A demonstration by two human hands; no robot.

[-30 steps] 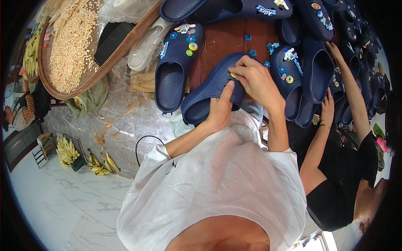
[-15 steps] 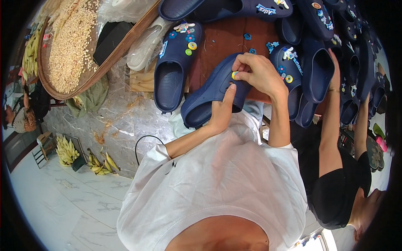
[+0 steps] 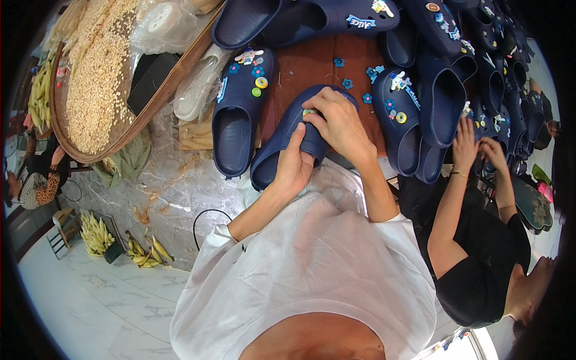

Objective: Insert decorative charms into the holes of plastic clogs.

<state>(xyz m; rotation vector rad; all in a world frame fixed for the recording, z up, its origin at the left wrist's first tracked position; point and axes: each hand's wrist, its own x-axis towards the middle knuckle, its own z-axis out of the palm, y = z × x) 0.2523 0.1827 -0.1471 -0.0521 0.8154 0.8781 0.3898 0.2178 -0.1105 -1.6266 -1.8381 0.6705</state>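
A navy clog (image 3: 271,150) lies tilted in front of me at the edge of a red-brown tabletop (image 3: 300,69). My left hand (image 3: 293,163) grips it at the foot opening, thumb on the upper. With bent fingers, my right hand (image 3: 342,123) holds a small yellow round shoe charm (image 3: 308,112) against the clog's upper; its fingers partly cover the charm. Left of this clog is another navy clog (image 3: 243,87) with several charms on it, and a similar decorated clog (image 3: 393,135) sits to the right. Blue flower charms (image 3: 347,83) lie loose on the tabletop.
More navy clogs (image 3: 441,102) are heaped at the far side and right. A co-worker's hands (image 3: 465,144) are among them. At the left stand a woven tray (image 3: 150,93) of pale kernels and a plastic-wrapped white clog (image 3: 198,90). Corn cobs (image 3: 96,231) are on the floor.
My right hand has come down and left with the charm, onto the clog's upper. My left hand and the clog have shifted left in view. The co-worker's hands have moved closer together.
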